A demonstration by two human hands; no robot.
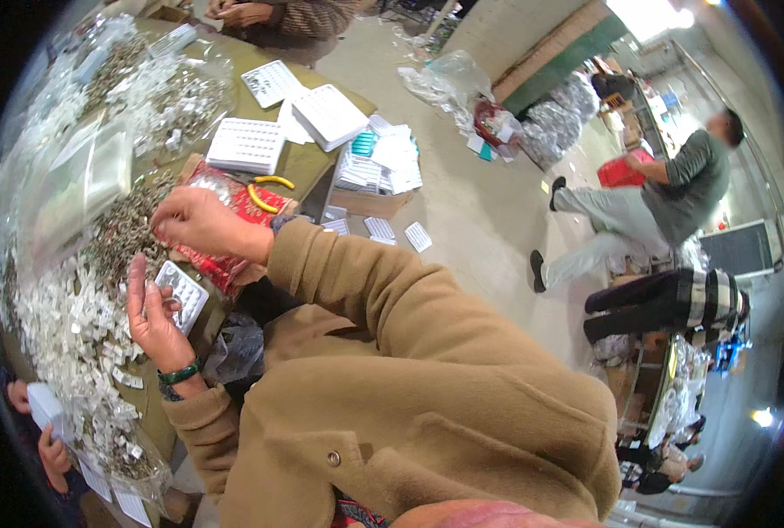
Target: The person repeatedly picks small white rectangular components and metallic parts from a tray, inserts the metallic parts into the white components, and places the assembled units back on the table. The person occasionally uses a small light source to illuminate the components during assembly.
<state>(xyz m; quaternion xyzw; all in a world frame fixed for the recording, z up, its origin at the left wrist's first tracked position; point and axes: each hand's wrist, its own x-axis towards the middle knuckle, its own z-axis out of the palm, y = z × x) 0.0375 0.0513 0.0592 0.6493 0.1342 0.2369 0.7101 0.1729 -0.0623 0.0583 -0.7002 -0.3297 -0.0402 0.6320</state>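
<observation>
My right hand (200, 222) hovers over the edge of a heap of small grey-brown metal pieces (132, 224). Its fingers are bent together, and anything between the tips is too small to make out. Lower down, my left hand (156, 324), with a dark green bangle at the wrist, has its index finger raised and the other fingers curled in. A small shiny bit seems to sit there, its kind unclear. Behind the left fingers, a white tray with rows of small dark spots (187, 299) lies at the table edge. A red patterned packet (220, 251) lies under my right wrist.
Yellow-handled pliers (264, 198) rest on the packet. White card stacks (245, 145) and a full box (376, 172) stand beyond. Small white plastic pieces (66, 330) cover the near table; a clear plastic bin (88, 180) stands behind. Another person's hands (53, 453) hold white cards.
</observation>
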